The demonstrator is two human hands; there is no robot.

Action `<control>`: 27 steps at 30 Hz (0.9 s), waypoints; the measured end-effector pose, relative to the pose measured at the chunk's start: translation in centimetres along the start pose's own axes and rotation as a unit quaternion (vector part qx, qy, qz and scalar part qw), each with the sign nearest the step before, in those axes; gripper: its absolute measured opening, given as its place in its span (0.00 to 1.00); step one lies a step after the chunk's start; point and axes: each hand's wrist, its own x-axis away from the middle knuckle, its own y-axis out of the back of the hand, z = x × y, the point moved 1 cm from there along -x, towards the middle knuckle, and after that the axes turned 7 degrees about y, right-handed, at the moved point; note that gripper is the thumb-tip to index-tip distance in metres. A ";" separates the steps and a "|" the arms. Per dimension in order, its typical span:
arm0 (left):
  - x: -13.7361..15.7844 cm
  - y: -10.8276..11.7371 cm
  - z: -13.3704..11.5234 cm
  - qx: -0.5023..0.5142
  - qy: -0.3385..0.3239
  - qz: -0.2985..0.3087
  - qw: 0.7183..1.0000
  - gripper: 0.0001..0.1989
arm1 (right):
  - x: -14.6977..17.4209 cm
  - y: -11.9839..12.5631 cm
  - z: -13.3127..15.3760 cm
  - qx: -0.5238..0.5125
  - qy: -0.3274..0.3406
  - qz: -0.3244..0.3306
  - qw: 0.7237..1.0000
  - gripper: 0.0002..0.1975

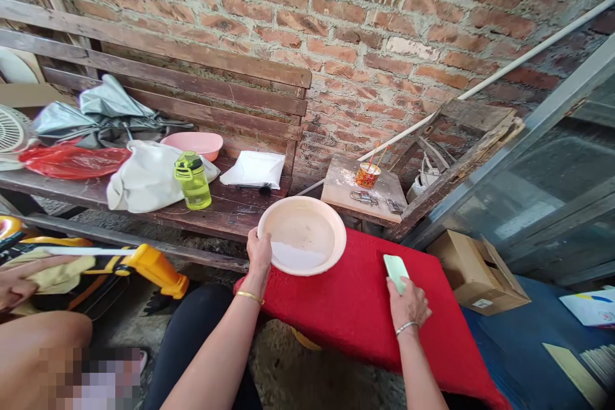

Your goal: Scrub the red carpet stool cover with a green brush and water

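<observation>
My left hand (259,250) grips the left rim of a round cream-coloured basin (339,245), thumb over the edge. Shallow, slightly cloudy water with small dark specks seems to lie inside it. The basin is at the far left corner of a table with a red cloth (350,314). Over the right half of that cloth, my right hand (408,304) is closed around the lower end of a mint-green phone (395,269). Its upper part sticks out past my fingers.
The wooden bench (230,221) bears a green bottle (193,184), white bag (144,176), pink basin (204,144) and red plastic bag (72,160). A small stand (336,189) holds a patterned cup (368,176) and padlock. At right stands a cardboard box (473,275). Another person's hand (19,282) is left.
</observation>
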 end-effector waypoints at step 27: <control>0.6 0.1 -0.7 -0.011 0.010 -0.002 1.000 0.15 | 0.4 0.3 1.7 -0.151 0.177 0.092 0.968 0.29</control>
